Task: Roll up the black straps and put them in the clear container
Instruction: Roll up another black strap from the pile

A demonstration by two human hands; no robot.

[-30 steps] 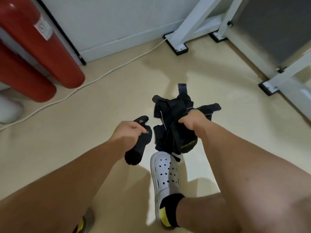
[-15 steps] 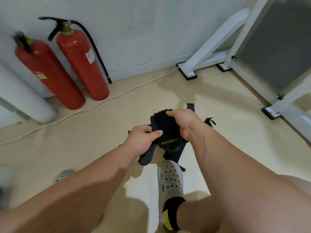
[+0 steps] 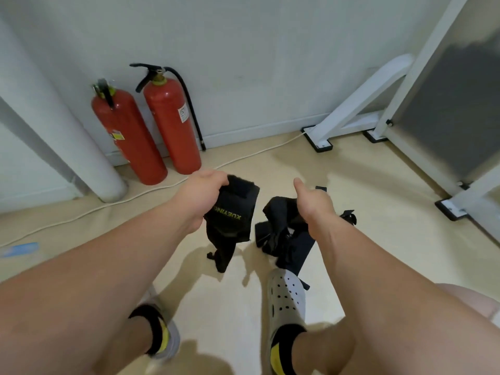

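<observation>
My left hand (image 3: 201, 197) grips one black strap (image 3: 232, 215) with yellow lettering and holds it above the floor; its loose end hangs down. My right hand (image 3: 315, 205) holds a bunch of other black straps (image 3: 281, 234) to the right of it, thumb raised, fingers hidden under the fabric. The two bundles hang apart with a gap between them. No clear container shows in this view.
Two red fire extinguishers (image 3: 151, 128) stand by the wall at the back left, next to a white pipe (image 3: 67, 147). A white cable (image 3: 167, 185) runs across the beige floor. A white metal frame (image 3: 392, 112) stands at the right. My feet in white clogs (image 3: 286, 296) are below.
My hands have pulled apart: the left now holds the lettered strap alone, the right keeps the remaining bunch. The view has tilted up, showing more of the wall and extinguishers.
</observation>
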